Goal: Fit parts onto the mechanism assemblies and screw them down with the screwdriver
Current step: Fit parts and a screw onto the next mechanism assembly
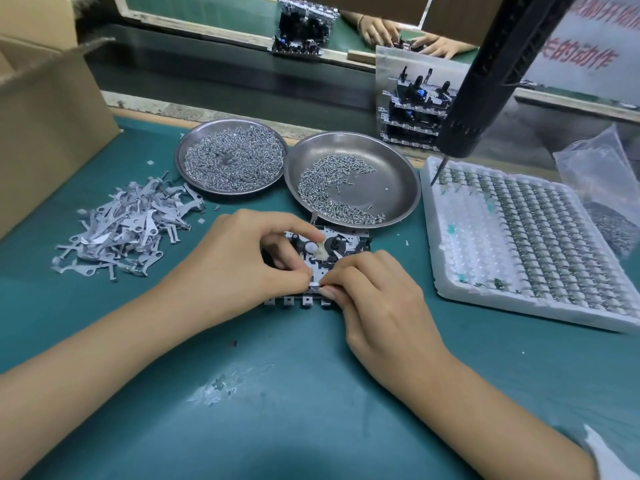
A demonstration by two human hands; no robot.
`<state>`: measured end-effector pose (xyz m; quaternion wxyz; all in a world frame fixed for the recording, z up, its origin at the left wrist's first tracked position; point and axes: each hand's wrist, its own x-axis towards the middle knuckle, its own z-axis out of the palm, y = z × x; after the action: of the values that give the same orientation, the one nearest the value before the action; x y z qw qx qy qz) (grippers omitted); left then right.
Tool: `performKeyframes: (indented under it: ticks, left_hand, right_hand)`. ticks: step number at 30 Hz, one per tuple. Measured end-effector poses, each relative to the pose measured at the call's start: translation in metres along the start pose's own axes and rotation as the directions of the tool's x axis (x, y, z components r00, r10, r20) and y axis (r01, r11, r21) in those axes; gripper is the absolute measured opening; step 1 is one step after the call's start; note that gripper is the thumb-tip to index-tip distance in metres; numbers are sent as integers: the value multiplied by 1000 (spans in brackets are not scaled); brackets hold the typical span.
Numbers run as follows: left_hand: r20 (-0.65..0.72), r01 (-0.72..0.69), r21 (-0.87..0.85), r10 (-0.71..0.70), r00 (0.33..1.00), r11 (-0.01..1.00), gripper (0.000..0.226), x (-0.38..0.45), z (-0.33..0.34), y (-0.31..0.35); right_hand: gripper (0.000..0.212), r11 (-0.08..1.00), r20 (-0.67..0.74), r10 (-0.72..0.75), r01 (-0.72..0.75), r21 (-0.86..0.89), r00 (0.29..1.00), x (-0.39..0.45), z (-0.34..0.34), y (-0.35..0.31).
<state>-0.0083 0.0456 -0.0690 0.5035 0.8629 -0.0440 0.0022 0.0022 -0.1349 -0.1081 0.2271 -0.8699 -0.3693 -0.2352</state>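
A metal mechanism assembly [341,245] lies flat on the green mat, just in front of the right-hand dish. My left hand [239,261] curls over its left half, fingers bent round the edge. My right hand [377,299] pinches a small flat metal part [316,285] against the assembly's near edge, where both hands' fingertips meet. The black electric screwdriver [485,88] hangs free at the upper right, its bit over the white tray; neither hand touches it.
Two steel dishes of screws, one at the left [194,147] and one at the right [398,174], stand behind the assembly. A heap of grey stamped levers [128,226] lies at left. A white foam tray [450,285] of small parts is at right, with stacked assemblies [412,109] behind and a cardboard box [45,109] at far left.
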Motion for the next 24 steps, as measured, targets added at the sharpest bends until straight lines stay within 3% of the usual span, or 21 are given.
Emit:
performKeyframes:
  ticks: [3,6,11,21,24]
  left_hand:
    - [8,-1,-9,1,1000,1000,36,0,0,-1]
    - [26,-4,-23,4,1000,1000,31,0,-3,-3]
    - [62,-10,-48,13,998,999,26,1,-6,-5]
    - [64,-51,-19,52,997,999,29,2,-9,-7]
    - [-28,-103,-13,103,994,995,30,2,-13,-6]
  right_hand:
    - [13,999,6,18,-18,28,1000,1,0,1]
    - [9,979,21,96,-98,176,995,3,-1,3]
    - [13,797,52,327,-305,522,944,7,-7,10]
    - [12,742,100,340,-332,583,935,8,-6,7]
    - [12,740,68,356,-326,588,932,9,-6,7]
